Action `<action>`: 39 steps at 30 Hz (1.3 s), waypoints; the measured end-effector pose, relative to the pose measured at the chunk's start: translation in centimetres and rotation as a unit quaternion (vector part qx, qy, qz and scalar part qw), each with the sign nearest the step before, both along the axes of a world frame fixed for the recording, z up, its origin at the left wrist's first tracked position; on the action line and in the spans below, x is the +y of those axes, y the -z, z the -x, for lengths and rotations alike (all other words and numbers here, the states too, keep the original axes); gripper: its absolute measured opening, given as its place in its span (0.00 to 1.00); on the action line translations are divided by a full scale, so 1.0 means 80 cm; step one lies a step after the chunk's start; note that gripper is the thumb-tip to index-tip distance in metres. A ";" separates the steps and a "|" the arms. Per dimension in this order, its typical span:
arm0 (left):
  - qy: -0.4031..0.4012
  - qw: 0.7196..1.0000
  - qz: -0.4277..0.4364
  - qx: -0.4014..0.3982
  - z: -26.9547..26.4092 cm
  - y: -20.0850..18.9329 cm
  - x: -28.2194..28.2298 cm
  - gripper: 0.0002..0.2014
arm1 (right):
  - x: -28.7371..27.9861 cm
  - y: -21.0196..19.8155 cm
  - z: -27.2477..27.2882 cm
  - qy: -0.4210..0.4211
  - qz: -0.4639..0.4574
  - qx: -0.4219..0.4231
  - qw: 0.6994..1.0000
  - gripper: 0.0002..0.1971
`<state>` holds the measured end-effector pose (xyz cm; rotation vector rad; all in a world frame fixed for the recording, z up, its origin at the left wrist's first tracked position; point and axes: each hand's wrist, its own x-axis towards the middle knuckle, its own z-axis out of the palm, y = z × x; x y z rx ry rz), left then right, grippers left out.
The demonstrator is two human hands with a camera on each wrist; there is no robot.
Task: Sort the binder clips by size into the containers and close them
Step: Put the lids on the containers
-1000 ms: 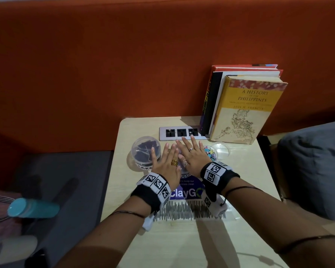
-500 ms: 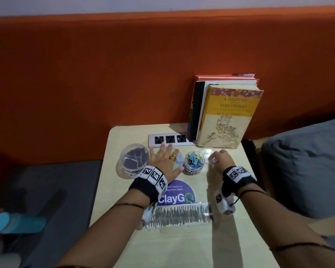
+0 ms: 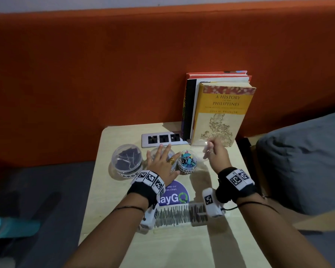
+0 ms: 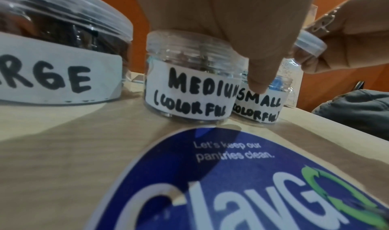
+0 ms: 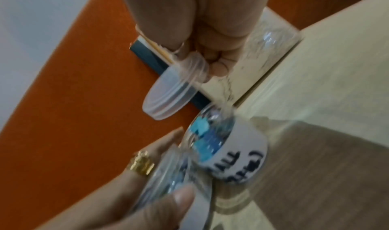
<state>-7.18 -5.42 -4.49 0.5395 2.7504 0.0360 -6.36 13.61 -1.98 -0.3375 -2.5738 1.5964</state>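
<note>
Three clear plastic jars are lined up on the pale wooden table (image 3: 182,244). At the left stands the widest, the jar labelled LARGE (image 3: 127,161), lidded and filled with dark binder clips (image 3: 128,159). Next to it is the jar labelled MEDIUM (COLORFUL) (image 4: 189,77), whose top is covered by the left hand (image 3: 162,163); the fingers are spread nearly straight and laid flat over it, the thumb hanging down its right side, so that its contents can barely be made out. Just beside it, touching or nearly so, is the jar labelled SMALL (COLORFUL) (image 3: 187,164), uncovered and filled with small blue, pink and other coloured binder clips (image 3: 188,161).

A clear screw lid (image 5: 168,98) is pinched at its rim by the curled fingers of the right hand (image 3: 215,152), held tilted in the air to the right of and behind the small jar.

Behind the jars a power socket strip (image 3: 163,139) is set into the table, and several books (image 3: 223,111) stand upright against the orange wall (image 3: 85,74), the front one titled A History of the Philippines. A round blue ClayGo sticker (image 4: 242,183) is seen in front of the jars. A grey cushion (image 3: 307,161) lies to the right of the table.
</note>
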 end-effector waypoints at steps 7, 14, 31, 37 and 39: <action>-0.020 1.000 -0.002 0.003 -0.003 0.001 -0.001 0.45 | -0.047 0.024 0.025 -0.075 -0.136 -0.044 0.987 0.13; -0.008 1.000 -0.006 0.001 -0.004 0.001 -0.003 0.48 | -0.049 0.035 0.039 -0.071 -0.201 0.000 0.977 0.11; 0.144 0.985 0.087 0.021 0.005 -0.022 0.006 0.38 | -0.026 0.044 0.043 -0.062 -0.107 -0.106 0.987 0.12; 0.154 0.988 0.033 -0.010 0.000 -0.032 0.012 0.31 | -0.025 0.054 0.040 -0.099 -0.148 -0.097 0.979 0.13; 0.150 0.988 0.016 -0.019 0.002 -0.027 0.007 0.32 | -0.027 0.059 0.040 -0.096 -0.169 -0.082 0.978 0.13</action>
